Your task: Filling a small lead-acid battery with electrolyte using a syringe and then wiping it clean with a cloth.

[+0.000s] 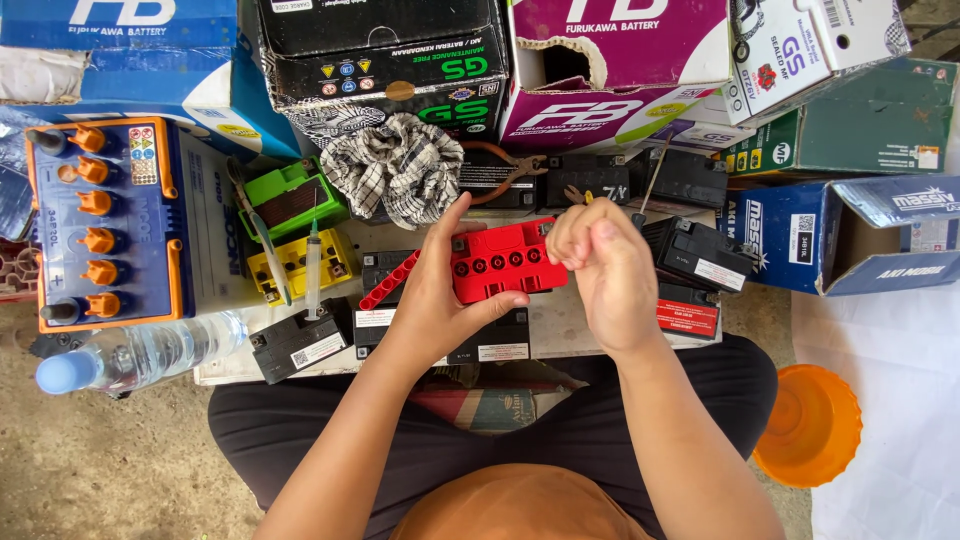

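My left hand (432,290) grips a small red battery (508,262) by its left end, top side up with a row of round cell holes showing. A red strip of cell caps (389,280) hangs off that end under my thumb. My right hand (605,270) is closed at the battery's right end, fingertips pinched together; what they pinch is hidden. Below the hands lie black batteries (495,340) on a low white board (230,372). I sit cross-legged in dark trousers.
A large blue-and-white battery with orange caps (105,225), a water bottle (135,355), a syringe (312,265), green (292,200) and yellow (300,262) batteries lie left. A checked rag (395,165), pliers (510,172) and cardboard boxes are behind. An orange bowl (810,425) sits right.
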